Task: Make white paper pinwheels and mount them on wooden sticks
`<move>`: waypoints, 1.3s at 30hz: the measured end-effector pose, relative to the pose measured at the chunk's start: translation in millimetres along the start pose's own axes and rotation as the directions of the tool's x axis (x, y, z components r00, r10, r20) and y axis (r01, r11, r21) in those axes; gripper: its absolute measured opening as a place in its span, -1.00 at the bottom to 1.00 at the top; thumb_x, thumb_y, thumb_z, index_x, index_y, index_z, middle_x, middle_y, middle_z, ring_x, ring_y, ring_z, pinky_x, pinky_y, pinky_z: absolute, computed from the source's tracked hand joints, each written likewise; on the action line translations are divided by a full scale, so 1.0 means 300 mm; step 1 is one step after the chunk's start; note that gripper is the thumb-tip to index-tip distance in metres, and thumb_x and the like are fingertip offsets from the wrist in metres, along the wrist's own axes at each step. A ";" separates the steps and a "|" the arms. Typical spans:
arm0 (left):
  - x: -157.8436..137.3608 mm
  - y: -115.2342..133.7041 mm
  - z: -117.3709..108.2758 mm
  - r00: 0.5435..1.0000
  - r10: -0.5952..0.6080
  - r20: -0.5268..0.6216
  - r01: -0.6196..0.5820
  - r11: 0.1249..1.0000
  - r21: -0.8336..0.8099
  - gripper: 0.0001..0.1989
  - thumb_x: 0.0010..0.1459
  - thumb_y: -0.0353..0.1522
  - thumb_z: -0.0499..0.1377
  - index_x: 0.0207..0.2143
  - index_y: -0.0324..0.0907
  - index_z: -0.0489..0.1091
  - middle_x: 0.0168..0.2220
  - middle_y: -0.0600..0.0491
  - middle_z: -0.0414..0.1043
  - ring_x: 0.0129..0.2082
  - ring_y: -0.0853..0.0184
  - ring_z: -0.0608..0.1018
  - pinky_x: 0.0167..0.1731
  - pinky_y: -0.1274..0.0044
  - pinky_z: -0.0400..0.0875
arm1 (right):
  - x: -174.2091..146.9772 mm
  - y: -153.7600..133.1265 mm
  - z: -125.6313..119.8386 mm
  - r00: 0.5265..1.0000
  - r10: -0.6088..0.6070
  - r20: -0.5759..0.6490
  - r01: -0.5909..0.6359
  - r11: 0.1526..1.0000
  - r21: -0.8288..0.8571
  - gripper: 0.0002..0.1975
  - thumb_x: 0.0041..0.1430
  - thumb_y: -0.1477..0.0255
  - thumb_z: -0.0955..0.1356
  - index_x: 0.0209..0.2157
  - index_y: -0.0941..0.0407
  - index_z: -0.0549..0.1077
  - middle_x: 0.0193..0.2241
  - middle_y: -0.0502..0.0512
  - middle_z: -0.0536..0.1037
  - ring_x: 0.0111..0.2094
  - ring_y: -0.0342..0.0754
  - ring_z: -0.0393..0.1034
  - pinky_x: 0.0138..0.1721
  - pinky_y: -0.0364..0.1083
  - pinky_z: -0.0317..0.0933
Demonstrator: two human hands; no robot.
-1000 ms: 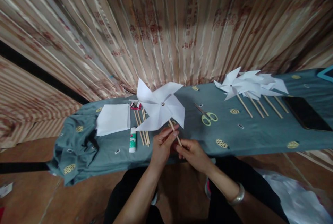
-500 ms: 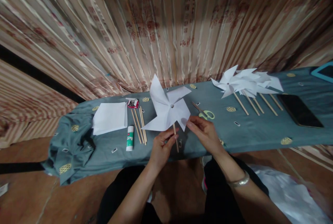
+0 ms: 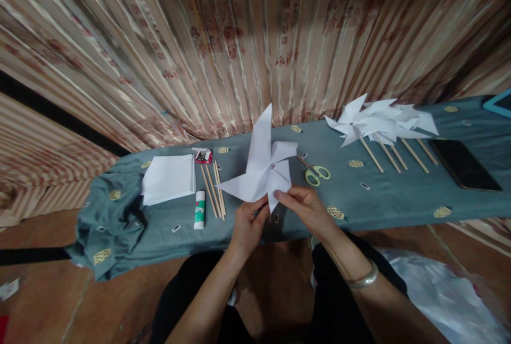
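A white paper pinwheel (image 3: 261, 165) is held up over the near side of the table, turned at an angle. My left hand (image 3: 246, 228) is closed below its blades, where the stick is now hidden from view. The thumb and fingers of my right hand (image 3: 310, 210) pinch the lower right blade near its tip. Just beyond my right hand lie green-handled scissors (image 3: 317, 173). To the left of my left hand are several thin wooden sticks (image 3: 217, 192) and a green and white glue stick (image 3: 199, 210).
A stack of white paper (image 3: 169, 179) and a small red box of pins (image 3: 204, 156) lie at the left. Several finished pinwheels (image 3: 383, 123) overlap at the right, beside a black phone (image 3: 466, 164). A pleated curtain (image 3: 239, 40) hangs behind the blue-green tablecloth (image 3: 383, 195).
The pinwheel has turned sideways, its upper blade swinging right. My right hand has moved left onto the lower blade. My left hand still holds the pinwheel from below.
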State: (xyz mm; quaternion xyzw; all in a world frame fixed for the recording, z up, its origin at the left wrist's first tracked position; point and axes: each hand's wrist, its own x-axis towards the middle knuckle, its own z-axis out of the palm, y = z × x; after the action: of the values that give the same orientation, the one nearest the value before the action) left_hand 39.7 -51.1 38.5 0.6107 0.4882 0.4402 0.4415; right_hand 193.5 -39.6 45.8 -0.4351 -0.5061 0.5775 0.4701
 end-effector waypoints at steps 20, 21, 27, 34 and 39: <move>-0.004 -0.026 0.009 0.997 0.050 0.063 -0.055 0.995 0.078 -0.80 0.15 -0.36 0.16 -0.30 -0.12 0.60 -0.29 -0.02 0.58 -0.26 0.25 0.56 -0.17 0.45 0.41 | -0.025 -0.061 -0.182 0.795 -0.556 -0.244 0.236 0.653 -0.720 -0.56 0.30 0.31 0.26 0.19 0.03 0.28 0.16 0.19 0.42 0.14 0.08 0.36 0.12 0.12 0.28; -0.004 -0.026 0.012 0.997 0.049 0.064 -0.054 0.996 0.075 -0.81 0.15 -0.36 0.16 -0.30 -0.12 0.60 -0.30 -0.01 0.58 -0.27 0.25 0.56 -0.18 0.46 0.41 | -0.022 -0.058 -0.180 0.816 -0.531 -0.226 0.233 0.661 -0.713 -0.56 0.31 0.32 0.25 0.21 0.02 0.27 0.15 0.17 0.43 0.13 0.07 0.37 0.14 0.12 0.27; 0.001 -0.027 0.018 0.997 0.058 0.043 -0.062 0.995 0.081 -0.82 0.15 -0.35 0.18 -0.29 -0.11 0.60 -0.26 -0.01 0.58 -0.26 0.26 0.55 -0.14 0.45 0.41 | -0.027 -0.046 -0.164 0.857 -0.477 -0.193 0.235 0.696 -0.678 -0.58 0.32 0.33 0.24 0.19 0.01 0.30 0.12 0.15 0.48 0.13 0.06 0.38 0.17 0.10 0.23; 0.000 -0.021 0.015 0.995 0.071 0.069 -0.076 0.994 0.075 -0.81 0.16 -0.35 0.16 -0.30 -0.12 0.60 -0.28 -0.02 0.58 -0.28 0.26 0.56 -0.17 0.46 0.41 | -0.008 -0.041 -0.184 0.839 -0.494 -0.229 0.233 0.706 -0.669 -0.51 0.31 0.32 0.25 0.24 0.04 0.22 0.15 0.19 0.44 0.14 0.07 0.36 0.16 0.10 0.24; -0.001 -0.029 0.013 0.998 0.061 0.025 -0.062 0.996 0.070 -0.84 0.14 -0.31 0.21 -0.31 -0.12 0.60 -0.32 0.00 0.58 -0.27 0.24 0.56 -0.21 0.47 0.41 | -0.016 -0.030 -0.153 0.874 -0.442 -0.200 0.222 0.731 -0.645 -0.54 0.29 0.33 0.27 0.21 0.06 0.28 0.04 0.18 0.54 0.05 0.05 0.46 0.08 0.05 0.32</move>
State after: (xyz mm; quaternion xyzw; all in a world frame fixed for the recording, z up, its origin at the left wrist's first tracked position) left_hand 41.5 -50.7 29.2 0.6456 0.4792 0.4291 0.4116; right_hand 240.2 -35.7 49.9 -0.5554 -0.6445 0.2061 0.4834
